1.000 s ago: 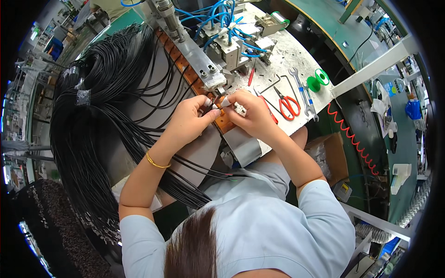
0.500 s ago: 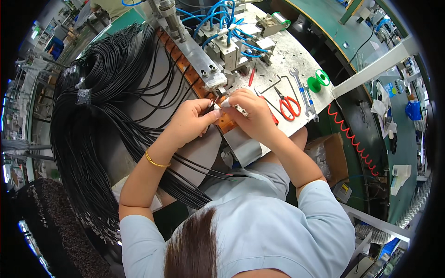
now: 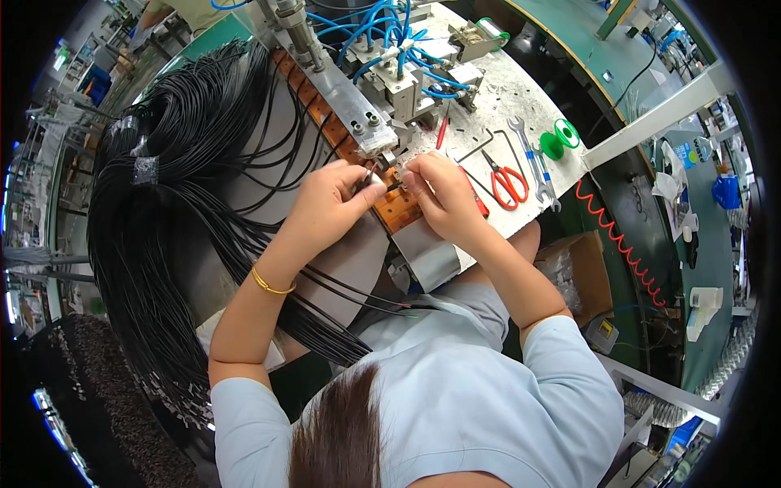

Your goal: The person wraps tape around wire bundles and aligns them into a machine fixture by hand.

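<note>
My left hand [image 3: 329, 203] pinches a thin black cable [image 3: 370, 176] between thumb and fingers, just below the tip of the machine's metal arm [image 3: 358, 122]. Close to its right, my right hand [image 3: 443, 195] has its thumb and fingertips drawn together; what they hold, if anything, is too small to make out. Both hands are over the end of a copper-coloured strip [image 3: 399, 213] on the bench. A large bundle of black cables [image 3: 163, 211] hangs to the left, with several single cables running across to the strip.
Right of my hands lie red-handled scissors [image 3: 510, 189], hex keys [image 3: 517, 154], wrenches [image 3: 533, 159] and a green spool [image 3: 553, 146]. Behind them stands a machine with blue air tubes [image 3: 399, 49]. A cardboard box [image 3: 587, 276] and a red coiled hose [image 3: 614, 244] are at the right.
My right hand has moved a little away from the left, and the white piece at its fingertips no longer shows. My left hand has shifted slightly, with the cable in it.
</note>
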Tool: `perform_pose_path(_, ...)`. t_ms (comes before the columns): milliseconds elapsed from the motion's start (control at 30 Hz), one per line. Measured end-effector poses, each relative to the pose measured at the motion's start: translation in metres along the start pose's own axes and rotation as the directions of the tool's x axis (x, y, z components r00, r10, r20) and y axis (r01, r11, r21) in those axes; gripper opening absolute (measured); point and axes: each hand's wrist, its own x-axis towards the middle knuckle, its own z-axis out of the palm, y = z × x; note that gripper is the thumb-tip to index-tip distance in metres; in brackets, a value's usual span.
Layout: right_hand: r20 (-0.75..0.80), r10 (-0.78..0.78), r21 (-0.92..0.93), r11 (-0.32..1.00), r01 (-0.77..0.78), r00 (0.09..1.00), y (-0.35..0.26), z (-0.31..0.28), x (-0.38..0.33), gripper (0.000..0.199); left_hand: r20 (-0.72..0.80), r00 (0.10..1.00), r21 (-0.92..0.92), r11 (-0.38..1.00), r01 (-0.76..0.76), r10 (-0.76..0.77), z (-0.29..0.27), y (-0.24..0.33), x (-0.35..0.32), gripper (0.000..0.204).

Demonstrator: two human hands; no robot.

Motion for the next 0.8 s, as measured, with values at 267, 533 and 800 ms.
perform_pose_path(267, 0.0, 0.234, 0.137, 0.963, -0.232, 0.972, 0.015, -0.001, -0.003, 0.018, -0.038, 0.996, 0.257, 0.962, 0.092, -0.085, -0.004, -0.002, -0.002, 0.019)
perform_pose_path(533, 0.196, 0.377, 0.312, 0.851, -0.422, 0.905, 0.048, 0.011, -0.009, 0.025, -0.111, 0.986, 0.526, 0.849, -0.045, 0.121, 0.011, -0.012, -0.002, 0.02)
perform_pose_path(800, -0.047, 0.144, -0.153, 0.977, -0.149, 0.988, 0.019, 0.0, -0.004, 0.014, -0.111, 0.994, 0.19, 0.982, 0.011, 0.01, 0.008, 0.001, -0.002, 0.02)
